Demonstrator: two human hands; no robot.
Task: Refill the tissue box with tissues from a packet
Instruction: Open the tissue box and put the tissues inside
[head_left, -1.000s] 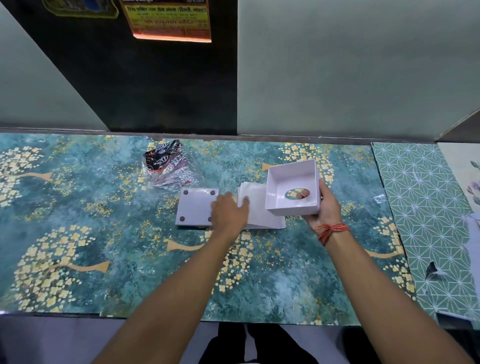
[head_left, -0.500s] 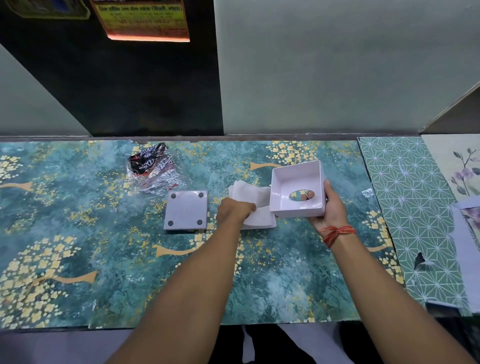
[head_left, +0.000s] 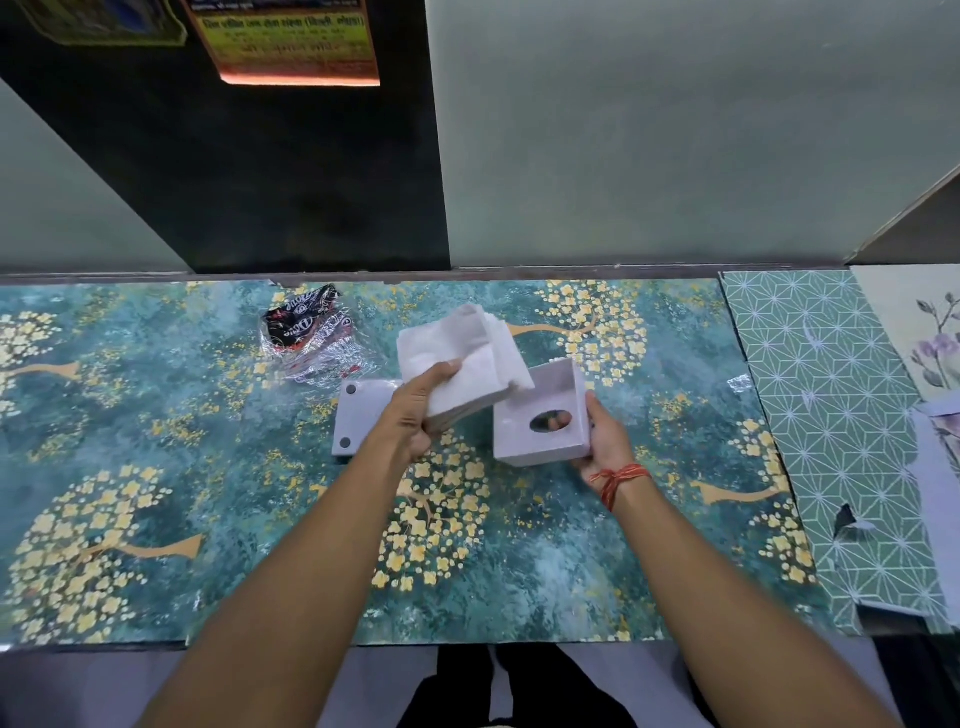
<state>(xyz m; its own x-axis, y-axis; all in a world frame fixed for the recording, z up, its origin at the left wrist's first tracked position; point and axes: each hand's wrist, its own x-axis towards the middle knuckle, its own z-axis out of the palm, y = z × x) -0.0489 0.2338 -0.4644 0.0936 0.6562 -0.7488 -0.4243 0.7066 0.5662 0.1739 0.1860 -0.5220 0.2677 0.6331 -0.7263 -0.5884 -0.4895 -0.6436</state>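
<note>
Now two hands: one tissue stack (one box).

White tissue stack being held up off the surface, tilting, its lower corner overlapping the white tissue box, box tipping with its oval opening facing the camera, white base panel lying flat, crumpled clear packet lying behind it

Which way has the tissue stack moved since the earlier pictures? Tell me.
Yes. The left hand has lifted the tissue stack off the table, beside the flat base plate.
</note>
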